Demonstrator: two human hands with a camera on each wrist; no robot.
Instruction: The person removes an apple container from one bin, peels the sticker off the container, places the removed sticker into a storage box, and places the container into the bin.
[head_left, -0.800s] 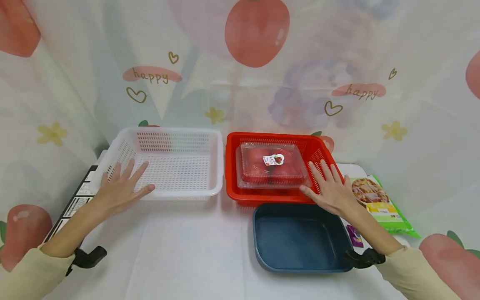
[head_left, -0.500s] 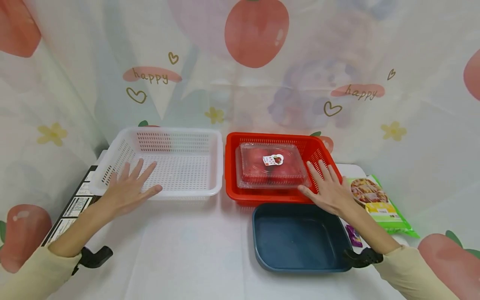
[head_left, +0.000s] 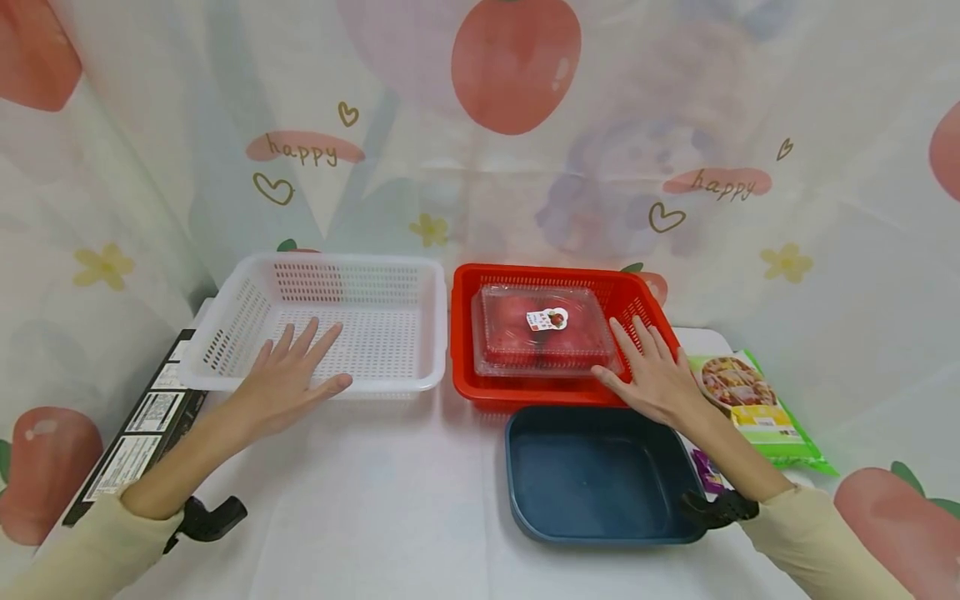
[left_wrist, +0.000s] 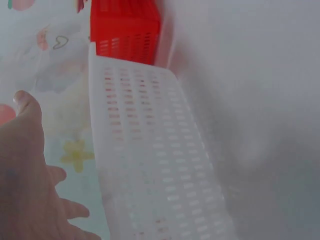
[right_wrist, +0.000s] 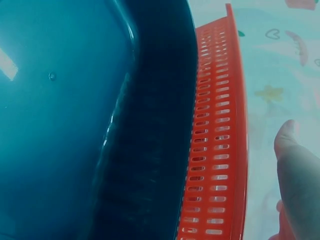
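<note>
My left hand point(head_left: 291, 375) hovers flat, fingers spread, over the front edge of an empty white perforated basket point(head_left: 247, 292), whose side wall point(left_wrist: 150, 165) fills the left wrist view beside my left hand point(left_wrist: 25, 185). My right hand point(head_left: 654, 372) is open, fingers straight, over the front right corner of a red basket point(head_left: 467, 367). Its thumb lies next to a clear lidded box of red fruit point(head_left: 542, 329) inside that basket. A dark blue tray point(head_left: 592, 475) sits just in front; the right wrist view shows the tray point(right_wrist: 75, 125) against the red basket's wall point(right_wrist: 215, 150).
A green snack packet point(head_left: 750, 404) lies at the right, with a small purple wrapper point(head_left: 707, 477) beside the tray. A black box with labels point(head_left: 131, 437) runs along the table's left edge. A printed curtain closes off the back and sides.
My left hand has slid right along the white basket's front edge. My right hand has shifted slightly left, toward the clear box. The baskets and tray have not moved.
</note>
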